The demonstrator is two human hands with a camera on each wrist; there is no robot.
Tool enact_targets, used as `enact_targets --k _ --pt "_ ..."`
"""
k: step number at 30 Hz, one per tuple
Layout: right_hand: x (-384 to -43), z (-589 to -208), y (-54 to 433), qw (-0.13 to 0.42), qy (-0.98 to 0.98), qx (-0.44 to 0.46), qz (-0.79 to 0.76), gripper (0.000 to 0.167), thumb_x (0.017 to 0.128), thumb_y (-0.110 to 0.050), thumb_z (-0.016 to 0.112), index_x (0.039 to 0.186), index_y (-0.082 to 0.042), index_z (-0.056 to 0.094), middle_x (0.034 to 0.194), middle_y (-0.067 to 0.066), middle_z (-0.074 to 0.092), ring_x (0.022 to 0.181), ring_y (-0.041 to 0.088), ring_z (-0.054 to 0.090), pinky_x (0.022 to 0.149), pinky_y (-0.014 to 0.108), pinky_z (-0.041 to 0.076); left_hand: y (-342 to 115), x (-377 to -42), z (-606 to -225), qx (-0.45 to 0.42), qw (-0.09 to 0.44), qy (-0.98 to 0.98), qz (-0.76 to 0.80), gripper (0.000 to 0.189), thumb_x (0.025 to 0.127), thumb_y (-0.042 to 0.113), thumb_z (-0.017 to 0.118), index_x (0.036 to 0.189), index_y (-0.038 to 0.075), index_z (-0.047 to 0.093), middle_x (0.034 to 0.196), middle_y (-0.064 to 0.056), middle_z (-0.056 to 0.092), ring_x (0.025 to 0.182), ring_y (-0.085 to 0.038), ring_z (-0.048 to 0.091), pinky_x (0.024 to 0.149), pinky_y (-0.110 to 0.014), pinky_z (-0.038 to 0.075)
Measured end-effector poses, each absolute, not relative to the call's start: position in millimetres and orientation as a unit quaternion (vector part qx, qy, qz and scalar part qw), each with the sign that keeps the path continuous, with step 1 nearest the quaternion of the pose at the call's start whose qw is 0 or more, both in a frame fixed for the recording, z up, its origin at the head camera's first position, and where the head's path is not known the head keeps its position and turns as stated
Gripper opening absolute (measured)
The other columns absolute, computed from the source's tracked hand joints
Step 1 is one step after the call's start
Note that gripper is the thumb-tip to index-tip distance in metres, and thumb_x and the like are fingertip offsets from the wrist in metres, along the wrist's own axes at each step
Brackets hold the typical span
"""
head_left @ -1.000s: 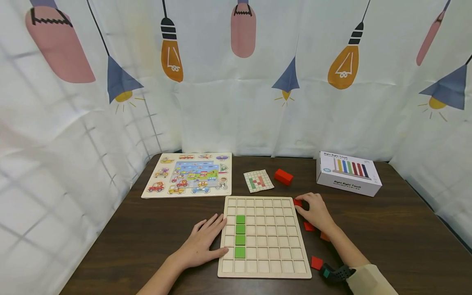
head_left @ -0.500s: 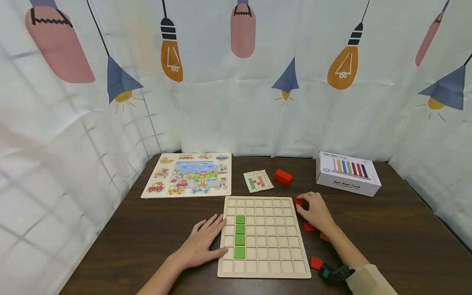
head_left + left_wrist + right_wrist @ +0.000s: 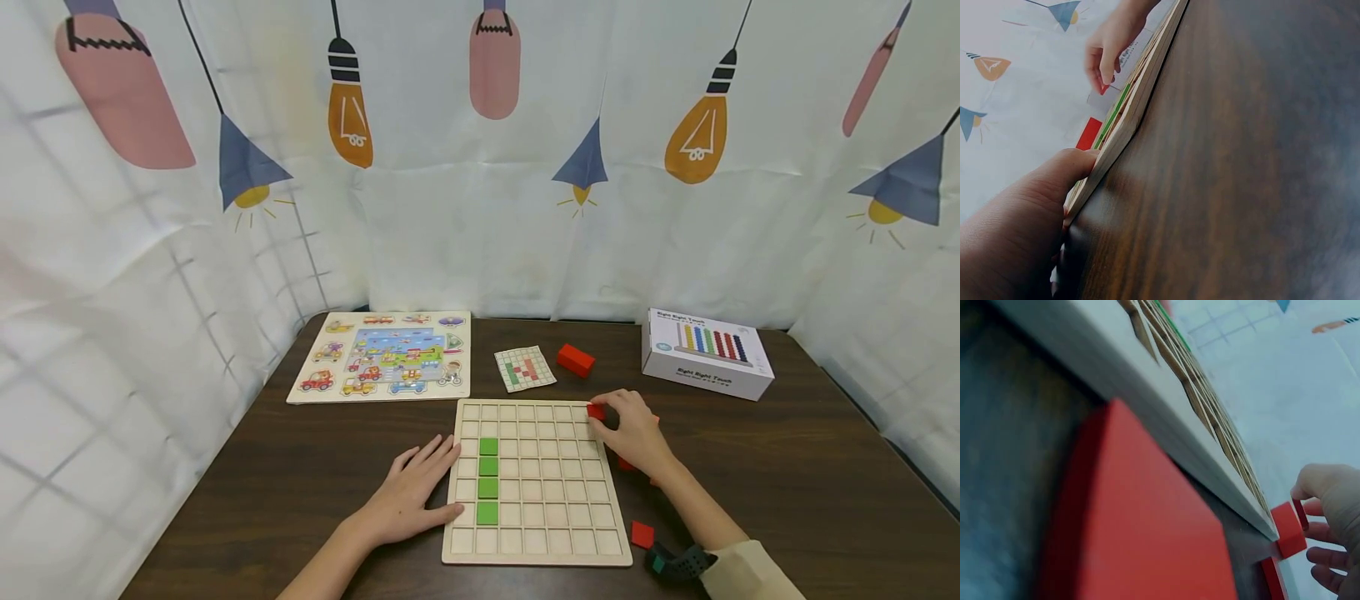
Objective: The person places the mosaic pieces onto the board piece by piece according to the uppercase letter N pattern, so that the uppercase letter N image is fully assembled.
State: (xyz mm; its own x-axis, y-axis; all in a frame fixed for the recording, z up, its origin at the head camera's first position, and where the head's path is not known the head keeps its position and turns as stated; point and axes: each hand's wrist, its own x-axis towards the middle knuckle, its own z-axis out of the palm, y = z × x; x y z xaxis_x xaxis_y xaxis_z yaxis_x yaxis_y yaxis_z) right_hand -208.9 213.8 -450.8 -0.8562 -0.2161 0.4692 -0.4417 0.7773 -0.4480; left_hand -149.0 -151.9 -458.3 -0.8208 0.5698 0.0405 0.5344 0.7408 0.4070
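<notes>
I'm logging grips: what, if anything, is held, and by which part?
The right hand pinches a red tile by opposite edges; the left hand only rests on the board.

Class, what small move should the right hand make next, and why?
Probably carry the red tile left, toward squares right of the green tiles: the right hand pinches it over the far right corner of the board, and the card shows red right of green.
</notes>
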Motion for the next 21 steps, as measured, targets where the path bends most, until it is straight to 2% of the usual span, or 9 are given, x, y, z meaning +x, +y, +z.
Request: enact_targets --k 12,21 --pt "-195.2 -439.8 192.0 0.190 -0.914 0.218 0.286 0.026 0.074 -0.016 0.075 0.097 -0.006 0.070 0.092 0.001 0.060 0.087 0.016 0.049 0.066 0.032 0.045 -152.4 -147.7 -458.1 0.295 0.044 0.932 0.208 0.081 0.086 0.064 0.043 0.147 0.016 0.021 0.151 -0.002 0.019 0.138 -0.020 0.011 0.103 -0.049 0.011" --pt "-184.4 -438.3 169.8 0.209 -0.897 0.267 0.283 0.024 0.069 -0.015 0.078 0.092 -0.009 0.072 0.088 -0.004 0.060 0.083 0.010 0.049 0.065 0.027 0.045 -152.4 -149.1 -458.4 0.300 0.042 0.929 0.211 0.080 0.087 0.063 0.042 0.148 0.016 0.021 0.151 -0.001 0.018 0.138 -0.020 0.011 0.103 -0.050 0.011"
